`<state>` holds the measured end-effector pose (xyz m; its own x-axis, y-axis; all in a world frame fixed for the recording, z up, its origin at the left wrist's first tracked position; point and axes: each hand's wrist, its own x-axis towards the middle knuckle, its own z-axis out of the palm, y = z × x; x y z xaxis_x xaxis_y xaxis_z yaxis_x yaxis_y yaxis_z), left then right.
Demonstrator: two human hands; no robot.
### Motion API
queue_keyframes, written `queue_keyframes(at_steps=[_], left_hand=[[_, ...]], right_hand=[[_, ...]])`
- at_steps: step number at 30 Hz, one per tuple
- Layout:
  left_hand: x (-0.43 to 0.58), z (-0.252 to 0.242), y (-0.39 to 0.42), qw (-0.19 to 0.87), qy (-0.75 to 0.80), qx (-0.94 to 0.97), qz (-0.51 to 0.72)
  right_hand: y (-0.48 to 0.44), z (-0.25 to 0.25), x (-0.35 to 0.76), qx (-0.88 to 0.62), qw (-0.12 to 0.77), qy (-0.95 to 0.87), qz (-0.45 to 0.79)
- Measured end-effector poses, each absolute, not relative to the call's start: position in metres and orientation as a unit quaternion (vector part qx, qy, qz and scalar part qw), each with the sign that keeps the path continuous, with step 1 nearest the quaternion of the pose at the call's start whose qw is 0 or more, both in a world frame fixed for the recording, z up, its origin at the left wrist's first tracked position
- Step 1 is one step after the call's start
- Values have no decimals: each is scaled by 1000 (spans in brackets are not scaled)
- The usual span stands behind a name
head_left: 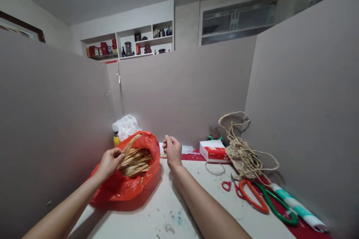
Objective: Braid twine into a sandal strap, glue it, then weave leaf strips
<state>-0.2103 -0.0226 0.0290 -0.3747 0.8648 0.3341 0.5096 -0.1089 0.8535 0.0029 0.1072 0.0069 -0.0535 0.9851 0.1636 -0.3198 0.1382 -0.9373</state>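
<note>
A red plastic bag [131,186] lies open on the white table [157,216], filled with several flat wooden sticks [136,162]. My left hand [110,161] is at the bag's mouth, its fingers pinched on one wooden stick that pokes up and out of the pile. My right hand [172,149] hovers just right of the bag, curled into a loose fist; whether anything is in it I cannot make out.
Grey partition boards wall the table on three sides. Behind the bag stand a yellow bottle [116,140] and crumpled white plastic [126,125]. To the right lie a red-and-white box [214,152], a tangle of twine [244,153], orange scissors [251,194], a green-handled tool [276,207] and a striped roll [298,207].
</note>
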Motion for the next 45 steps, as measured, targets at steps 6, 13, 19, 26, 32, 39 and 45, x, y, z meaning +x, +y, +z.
queue_keyframes(at_steps=[6, 13, 19, 26, 32, 39, 45], left_hand=[[-208, 54, -36, 246, 584, 473, 612], [-189, 57, -38, 346, 527, 445, 636], [-156, 42, -28, 385, 522, 451, 613], [-136, 27, -10, 356, 498, 444, 655], [-142, 14, -3, 326, 494, 437, 678], [-140, 25, -17, 335, 510, 448, 653], [-133, 22, -9, 379, 477, 476, 635]], right_hand=[[44, 12, -29, -225, 510, -571, 603], [26, 24, -43, -173, 469, -579, 644], [41, 20, -36, -166, 487, -563, 647], [66, -5, -22, -214, 513, -521, 648], [72, -13, -18, -202, 524, -522, 642], [71, -12, -18, -189, 519, -537, 637], [72, -9, -11, -180, 504, -569, 624]])
